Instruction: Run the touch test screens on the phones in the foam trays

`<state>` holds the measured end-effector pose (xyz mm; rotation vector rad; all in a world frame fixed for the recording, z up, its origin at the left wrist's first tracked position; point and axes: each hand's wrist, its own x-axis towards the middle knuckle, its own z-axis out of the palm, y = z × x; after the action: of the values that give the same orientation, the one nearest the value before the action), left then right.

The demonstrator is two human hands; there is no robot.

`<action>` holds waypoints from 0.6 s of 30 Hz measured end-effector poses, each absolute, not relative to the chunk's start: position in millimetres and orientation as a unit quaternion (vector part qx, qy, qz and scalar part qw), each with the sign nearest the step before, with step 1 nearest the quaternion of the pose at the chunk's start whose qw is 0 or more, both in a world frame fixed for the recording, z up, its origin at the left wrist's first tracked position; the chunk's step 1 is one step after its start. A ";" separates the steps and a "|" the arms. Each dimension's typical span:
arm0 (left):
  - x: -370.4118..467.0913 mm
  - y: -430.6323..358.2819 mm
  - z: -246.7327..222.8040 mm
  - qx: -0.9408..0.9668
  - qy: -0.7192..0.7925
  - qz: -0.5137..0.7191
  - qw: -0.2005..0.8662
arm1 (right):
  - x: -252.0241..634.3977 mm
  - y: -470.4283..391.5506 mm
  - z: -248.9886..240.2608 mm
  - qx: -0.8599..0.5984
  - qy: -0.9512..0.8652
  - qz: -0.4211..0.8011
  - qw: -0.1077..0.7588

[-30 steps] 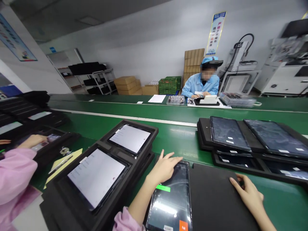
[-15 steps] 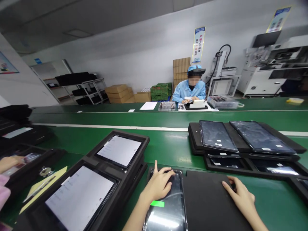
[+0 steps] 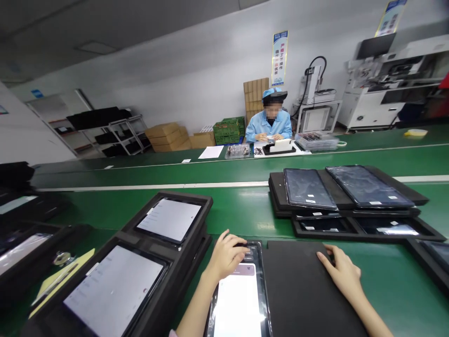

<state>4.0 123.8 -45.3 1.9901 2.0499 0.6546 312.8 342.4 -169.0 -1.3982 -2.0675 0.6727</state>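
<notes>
A tablet (image 3: 242, 299) in clear film lies in front of me with its screen lit white. My left hand (image 3: 228, 254) rests on its upper left part, fingers spread and slightly bent. To the right lies a flat black board (image 3: 298, 285) beside the tablet. My right hand (image 3: 340, 267) grips the board's right edge, thumb on top and the fingers partly hidden. Left of the tablet, a black foam tray (image 3: 157, 285) bears two lit tablets (image 3: 115, 290), one behind the other.
Stacked black trays with film-covered tablets (image 3: 308, 187) stand at the back right. A yellow pad (image 3: 63, 281) with a pen and a small metal object (image 3: 63, 258) lie at the left. Across the green bench (image 3: 242, 203), a person (image 3: 270, 124) in blue sits working.
The screen under my left hand has turned from dark to lit, and the green label no longer shows. Another person's hand at the far left has gone out of view. The camera view has shifted slightly.
</notes>
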 end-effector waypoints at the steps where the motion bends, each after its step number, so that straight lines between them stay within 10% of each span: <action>1: 3.4 128.0 -41.8 0.681 0.693 0.211 0.109 | 312.4 342.1 -168.9 -0.520 -0.769 0.250 0.276; 18: 21.2 181.1 -29.7 0.706 0.692 0.091 0.120 | 303.4 339.3 -167.2 -0.513 -0.758 0.248 0.319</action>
<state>21.2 181.1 -29.7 2.0627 2.0211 0.2657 303.4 339.3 -167.2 -1.3482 -1.9924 0.6510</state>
